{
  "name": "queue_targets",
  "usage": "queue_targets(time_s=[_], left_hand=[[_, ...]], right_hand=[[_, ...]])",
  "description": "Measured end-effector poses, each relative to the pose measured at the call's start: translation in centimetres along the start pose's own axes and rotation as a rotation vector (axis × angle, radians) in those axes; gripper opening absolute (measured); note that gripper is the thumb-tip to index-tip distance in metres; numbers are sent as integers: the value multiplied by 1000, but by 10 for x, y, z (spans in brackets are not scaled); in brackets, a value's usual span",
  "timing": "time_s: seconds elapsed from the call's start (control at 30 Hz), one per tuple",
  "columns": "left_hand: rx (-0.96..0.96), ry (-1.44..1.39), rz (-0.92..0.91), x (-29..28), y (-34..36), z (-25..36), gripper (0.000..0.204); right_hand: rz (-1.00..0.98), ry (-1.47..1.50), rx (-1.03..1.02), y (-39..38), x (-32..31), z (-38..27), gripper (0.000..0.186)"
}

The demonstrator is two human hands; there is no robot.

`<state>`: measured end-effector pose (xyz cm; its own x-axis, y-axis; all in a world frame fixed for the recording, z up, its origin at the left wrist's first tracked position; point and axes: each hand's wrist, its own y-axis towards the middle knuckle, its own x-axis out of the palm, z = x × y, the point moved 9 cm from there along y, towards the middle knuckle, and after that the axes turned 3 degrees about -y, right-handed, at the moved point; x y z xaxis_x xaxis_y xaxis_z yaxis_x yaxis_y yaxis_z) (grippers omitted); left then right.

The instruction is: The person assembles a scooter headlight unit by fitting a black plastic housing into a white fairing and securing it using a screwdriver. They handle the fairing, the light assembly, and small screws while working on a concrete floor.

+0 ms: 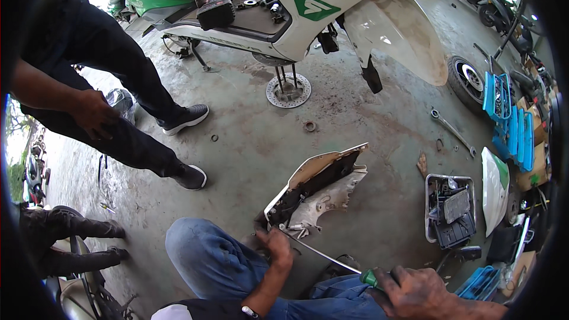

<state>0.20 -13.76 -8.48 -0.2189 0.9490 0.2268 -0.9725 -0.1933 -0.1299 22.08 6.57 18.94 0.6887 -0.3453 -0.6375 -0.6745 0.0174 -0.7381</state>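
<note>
Panel point(320, 204), detached, lies just beyond left hand point(277, 246), which is closed on its near end; right hand point(412, 292) clamped around screwdriver point(332, 258), tip there; driver work looks unfinished.

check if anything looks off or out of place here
Below the white scooter, a brake disc sits oddly bare, with no tyre around it. Reddish-brown stains mark the floor to its right, possibly a spill, and a wrench lies loose beyond.
</note>
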Motion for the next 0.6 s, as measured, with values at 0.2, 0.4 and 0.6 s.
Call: queue_targets(time_s=[0.2, 0.4, 0.6], left_hand=[[-89, 58, -70, 16, 2, 0, 46], [-106, -42, -65, 4, -3, 0, 51], [-141, -34, -71, 21, -1, -10, 43]], right_hand=[[363, 829, 235, -1, -34, 30, 41], [441, 150, -65, -5, -44, -10, 43], [192, 813, 260, 9, -38, 36, 40]])
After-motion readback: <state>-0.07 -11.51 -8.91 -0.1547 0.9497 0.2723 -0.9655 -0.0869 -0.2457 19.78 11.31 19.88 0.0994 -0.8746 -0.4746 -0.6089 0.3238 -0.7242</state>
